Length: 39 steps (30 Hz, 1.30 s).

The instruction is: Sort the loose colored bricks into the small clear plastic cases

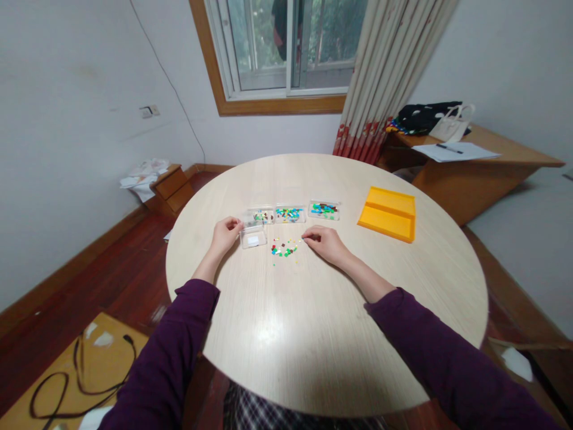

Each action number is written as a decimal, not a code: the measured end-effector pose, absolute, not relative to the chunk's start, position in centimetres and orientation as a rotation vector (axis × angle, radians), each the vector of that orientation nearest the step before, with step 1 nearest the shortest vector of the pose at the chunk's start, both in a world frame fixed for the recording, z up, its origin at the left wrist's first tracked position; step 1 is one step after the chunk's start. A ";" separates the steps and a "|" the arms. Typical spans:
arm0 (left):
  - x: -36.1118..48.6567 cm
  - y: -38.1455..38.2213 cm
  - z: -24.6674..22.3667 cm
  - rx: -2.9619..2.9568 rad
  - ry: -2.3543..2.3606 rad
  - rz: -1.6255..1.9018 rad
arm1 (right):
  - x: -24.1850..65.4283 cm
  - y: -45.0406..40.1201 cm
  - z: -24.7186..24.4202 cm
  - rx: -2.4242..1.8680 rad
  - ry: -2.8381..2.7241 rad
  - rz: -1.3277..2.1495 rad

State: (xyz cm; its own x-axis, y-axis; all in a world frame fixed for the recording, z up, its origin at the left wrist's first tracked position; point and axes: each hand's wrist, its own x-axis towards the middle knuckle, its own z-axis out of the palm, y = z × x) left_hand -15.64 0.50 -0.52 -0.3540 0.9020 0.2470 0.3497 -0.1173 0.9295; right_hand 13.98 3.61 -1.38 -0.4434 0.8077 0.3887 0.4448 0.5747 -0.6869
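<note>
My left hand [227,234] is closed at the left edge of a small clear box [253,237] that has a white patch inside. My right hand [323,242] is pinched just above the table, right of a loose group of small coloured pieces [284,249]; whatever its fingertips hold is too small to name. Behind the pieces stand three clear boxes of small coloured parts: the left box [262,216], the middle box [290,214] and the right box [324,210].
A yellow two-part tray [388,214] lies on the right of the round table [286,358]. Beyond it, a wooden desk [514,146] bears paper and bags. A small cabinet [172,190] with papers stands at the left wall.
</note>
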 end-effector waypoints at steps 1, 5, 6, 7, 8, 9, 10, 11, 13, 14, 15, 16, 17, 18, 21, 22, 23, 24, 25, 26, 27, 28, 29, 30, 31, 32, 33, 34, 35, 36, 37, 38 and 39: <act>-15.7 0.5 -0.5 1.387 1.669 1.487 | 14.0 3.6 -1.4 -0.993 -2.093 0.646; -15.8 0.6 -0.7 1.406 1.673 1.485 | 13.9 3.7 -1.7 -1.002 -2.081 0.630; -15.8 0.7 -0.7 1.409 1.676 1.482 | 13.9 3.7 -1.8 -1.005 -2.075 0.627; -15.8 0.7 -0.8 1.410 1.680 1.479 | 13.9 3.7 -1.8 -1.005 -2.071 0.624; -15.8 0.7 -0.8 1.407 1.682 1.478 | 13.9 3.8 -1.9 -1.003 -2.069 0.621; -15.8 0.7 -0.8 1.402 1.684 1.477 | 13.9 3.8 -1.9 -1.001 -2.066 0.619; -15.8 0.7 -0.8 1.397 1.688 1.478 | 13.9 3.8 -1.9 -0.997 -2.066 0.619; -15.8 0.7 -0.8 1.393 1.691 1.477 | 13.9 3.8 -1.9 -0.995 -2.065 0.619; -15.8 0.7 -0.7 1.388 1.696 1.476 | 14.0 3.8 -1.8 -0.993 -2.065 0.622; -15.7 0.7 -0.7 1.388 1.696 1.473 | 14.0 3.7 -1.8 -0.992 -2.066 0.624; -15.7 0.6 -0.7 1.389 1.694 1.470 | 14.0 3.7 -1.8 -0.993 -2.068 0.626; -15.7 0.6 -0.6 1.390 1.692 1.470 | 14.0 3.7 -1.7 -0.995 -2.069 0.627; -15.7 0.6 -0.6 1.389 1.692 1.470 | 14.0 3.7 -1.7 -0.997 -2.070 0.627; -15.6 0.5 -0.5 1.385 1.693 1.470 | 14.0 3.6 -1.6 -0.998 -2.071 0.627; -15.5 0.5 -0.4 1.371 1.689 1.476 | 13.9 3.5 -1.5 -1.001 -2.077 0.627; -15.5 0.5 -0.3 1.367 1.684 1.478 | 13.9 3.5 -1.4 -1.003 -2.081 0.628; -15.4 0.5 -0.3 1.366 1.679 1.480 | 13.9 3.4 -1.4 -1.006 -2.082 0.628; -15.4 0.5 -0.3 1.367 1.675 1.482 | 13.9 3.4 -1.3 -1.008 -2.083 0.628; -15.4 0.4 -0.2 1.368 1.674 1.485 | 13.9 3.4 -1.3 -1.010 -2.083 0.626; -15.4 0.4 -0.2 1.369 1.676 1.488 | 13.9 3.3 -1.3 -1.011 -2.081 0.623; -15.4 0.4 -0.1 1.369 1.679 1.491 | 13.9 3.3 -1.3 -1.010 -2.080 0.620; -15.4 0.4 0.0 1.368 1.680 1.494 | 13.9 3.3 -1.3 -1.008 -2.080 0.617; -15.4 0.3 0.0 1.366 1.680 1.497 | 13.9 3.3 -1.3 -1.005 -2.080 0.615; -15.5 0.3 0.1 1.363 1.680 1.498 | 13.9 3.3 -1.3 -1.003 -2.080 0.612; -15.6 0.2 0.2 1.363 1.683 1.499 | 13.9 3.3 -1.3 -1.002 -2.079 0.612; -15.8 0.2 0.3 1.366 1.690 1.500 | 13.9 3.3 -1.4 -1.000 -2.075 0.612; -16.0 0.1 0.3 1.373 1.703 1.503 | 13.8 3.2 -1.4 -0.999 -2.067 0.614; -16.1 0.1 0.3 1.378 1.717 1.509 | 13.8 3.3 -1.4 -0.998 -2.051 0.614; -16.3 0.1 0.4 1.381 1.729 1.519 | 13.8 3.3 -1.4 -0.996 -2.032 0.614; -16.4 0.0 0.4 1.381 1.736 1.531 | 13.8 3.4 -1.4 -0.997 -2.009 0.612; -16.5 0.0 0.4 1.377 1.736 1.544 | 13.8 3.5 -1.4 -1.001 -1.984 0.606; -16.5 0.0 0.4 1.373 1.732 1.555 | 13.8 3.7 -1.3 -1.009 -1.960 0.596; -16.5 0.0 0.4 1.366 1.725 1.563 | 13.8 4.0 -1.2 -1.021 -1.940 0.585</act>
State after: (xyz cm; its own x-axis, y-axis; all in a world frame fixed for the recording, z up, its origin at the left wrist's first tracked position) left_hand -16.49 0.02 0.40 -0.4159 0.8638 0.2843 0.3680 -0.1260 0.9212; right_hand 13.78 4.04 -1.17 -0.3102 0.8297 0.4640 0.4348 0.5579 -0.7069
